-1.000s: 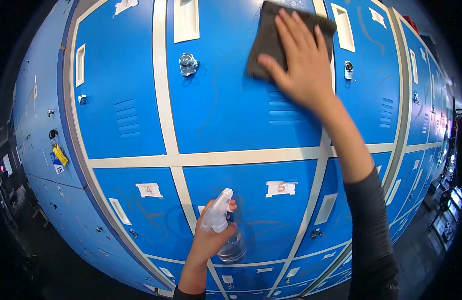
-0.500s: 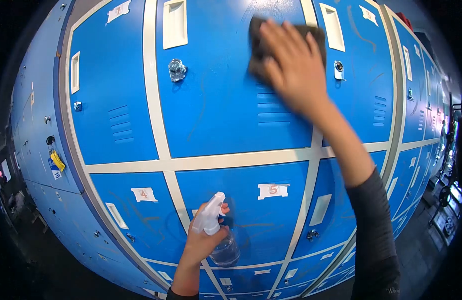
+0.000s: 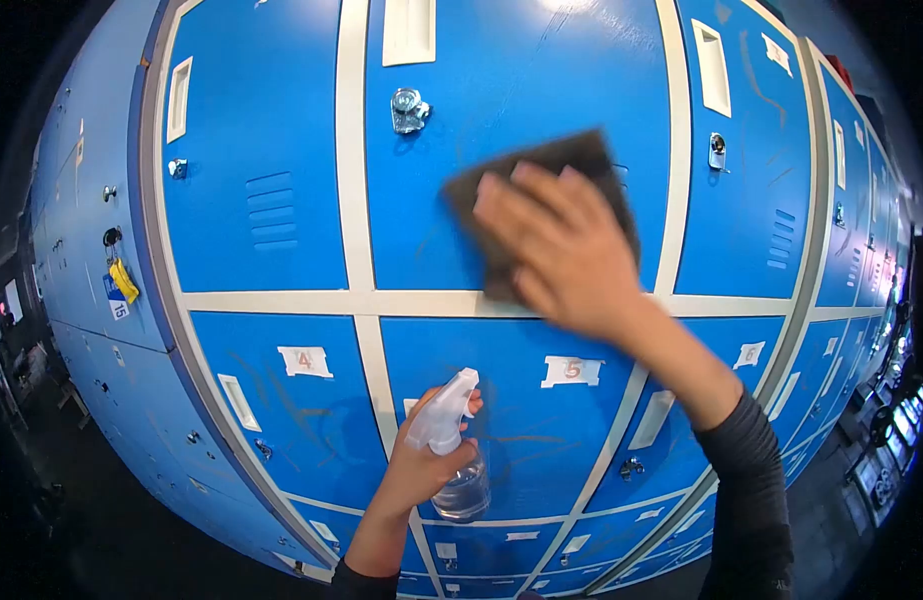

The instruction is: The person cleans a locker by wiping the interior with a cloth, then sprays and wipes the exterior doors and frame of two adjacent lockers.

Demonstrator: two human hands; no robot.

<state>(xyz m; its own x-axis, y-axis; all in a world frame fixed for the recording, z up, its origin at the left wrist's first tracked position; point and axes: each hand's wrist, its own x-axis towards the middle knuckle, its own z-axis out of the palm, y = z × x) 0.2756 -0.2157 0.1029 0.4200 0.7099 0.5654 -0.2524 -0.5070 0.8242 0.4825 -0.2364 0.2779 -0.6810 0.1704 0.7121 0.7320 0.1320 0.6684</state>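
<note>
My right hand (image 3: 571,250) presses a dark grey cloth (image 3: 571,155) flat against the upper middle blue locker door (image 3: 521,80), over its vent slots. The fingers lie on top of the cloth, somewhat blurred. Damp streaks shine near the top of that door. Lower down, my left hand (image 3: 431,450) is wrapped round the neck of a clear spray bottle (image 3: 463,490) with a white spray head, partly filled with clear liquid. It is held in front of the door with the number 5 label (image 3: 572,371). A metal lock hasp (image 3: 409,110) sticks out left of the cloth.
Cream frame bars (image 3: 271,303) separate the doors. More hasps (image 3: 717,152) and recessed handles (image 3: 712,70) sit on neighbouring doors. A key with a yellow and blue tag (image 3: 121,282) hangs at the left. Gym equipment (image 3: 886,440) stands far right.
My right hand has swept the cloth down and slightly left across the upper door, from near its top right to its lower part. My left hand still holds the spray bottle, and the view has shifted.
</note>
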